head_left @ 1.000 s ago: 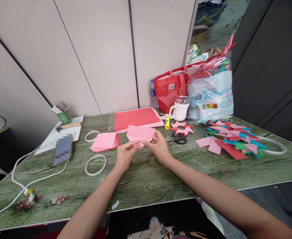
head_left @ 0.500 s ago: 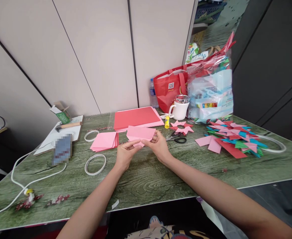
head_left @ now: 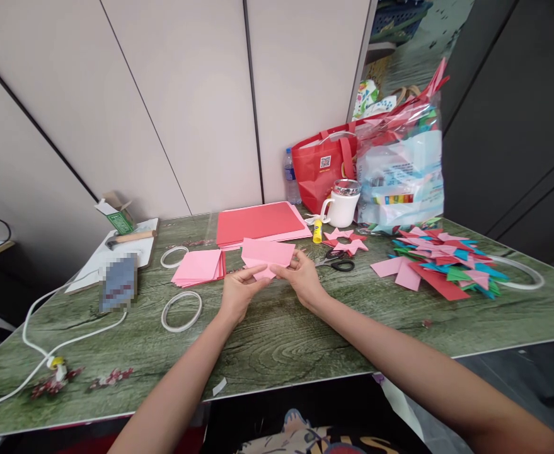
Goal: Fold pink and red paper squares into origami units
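A pink sheet of paper (head_left: 268, 252), with its lower part folded, is held up between my two hands over the table. My left hand (head_left: 239, 292) pinches its lower left edge between thumb and fingers. On the right side, my right hand (head_left: 302, 277) grips the paper with the thumb pressed on the folded lower part. Left of my hands lies a stack of pink and red paper squares (head_left: 198, 267). Behind the held paper are large red and pink sheets (head_left: 260, 222). Black-handled scissors (head_left: 341, 265) rest just right of my right hand, partly hidden by it.
Tape rolls (head_left: 181, 311) lie on the left, near a hammer (head_left: 132, 237) and a white cable (head_left: 80, 341). A glue stick (head_left: 317, 232), a paper star ring (head_left: 345, 242) and a lidded white mug (head_left: 343, 205) stand or lie behind. Folded coloured papers (head_left: 447, 258) pile up on the right.
The upper part of the pink paper tilts slightly differently between my hands. Both hands keep their hold in nearly the same place.
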Demonstrator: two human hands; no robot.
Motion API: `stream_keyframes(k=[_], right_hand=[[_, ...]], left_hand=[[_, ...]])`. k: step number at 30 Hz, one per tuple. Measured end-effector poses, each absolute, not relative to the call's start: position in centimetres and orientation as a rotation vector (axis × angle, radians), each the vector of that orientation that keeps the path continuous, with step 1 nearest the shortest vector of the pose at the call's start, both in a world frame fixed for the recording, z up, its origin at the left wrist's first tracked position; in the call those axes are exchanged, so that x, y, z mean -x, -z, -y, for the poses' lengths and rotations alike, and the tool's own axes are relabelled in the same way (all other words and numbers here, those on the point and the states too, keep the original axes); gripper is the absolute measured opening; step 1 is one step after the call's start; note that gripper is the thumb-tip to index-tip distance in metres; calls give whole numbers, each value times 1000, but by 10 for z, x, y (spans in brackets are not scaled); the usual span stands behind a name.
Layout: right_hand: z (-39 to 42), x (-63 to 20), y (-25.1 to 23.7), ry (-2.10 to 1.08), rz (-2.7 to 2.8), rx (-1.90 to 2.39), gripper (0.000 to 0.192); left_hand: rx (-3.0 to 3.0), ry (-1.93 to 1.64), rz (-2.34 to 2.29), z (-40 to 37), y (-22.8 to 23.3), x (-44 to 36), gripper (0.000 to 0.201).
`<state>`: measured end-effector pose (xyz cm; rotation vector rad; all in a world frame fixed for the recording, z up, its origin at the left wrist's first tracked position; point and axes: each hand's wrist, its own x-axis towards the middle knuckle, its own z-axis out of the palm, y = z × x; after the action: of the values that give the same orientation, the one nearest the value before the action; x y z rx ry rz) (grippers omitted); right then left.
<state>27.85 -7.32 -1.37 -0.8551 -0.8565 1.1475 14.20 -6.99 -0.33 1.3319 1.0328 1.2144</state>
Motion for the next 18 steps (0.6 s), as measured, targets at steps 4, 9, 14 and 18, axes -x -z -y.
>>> stream_keyframes(k=[4, 9, 14, 18], right_hand=[[75, -278, 11, -1158, 857, 862, 50], [73, -283, 10, -1163, 976, 836, 51], [73, -286, 8, -1255, 1073, 853, 61], [73, -288, 7, -1305, 1026, 867, 58]], left_hand=[[-1281, -1183, -992, 70, 4, -142, 46], [-1251, -1185, -1004, 71, 4, -142, 45], [-1263, -1194, -1037, 71, 1, -142, 40], [-1262, -1158, -1017, 69, 3, -140, 42]])
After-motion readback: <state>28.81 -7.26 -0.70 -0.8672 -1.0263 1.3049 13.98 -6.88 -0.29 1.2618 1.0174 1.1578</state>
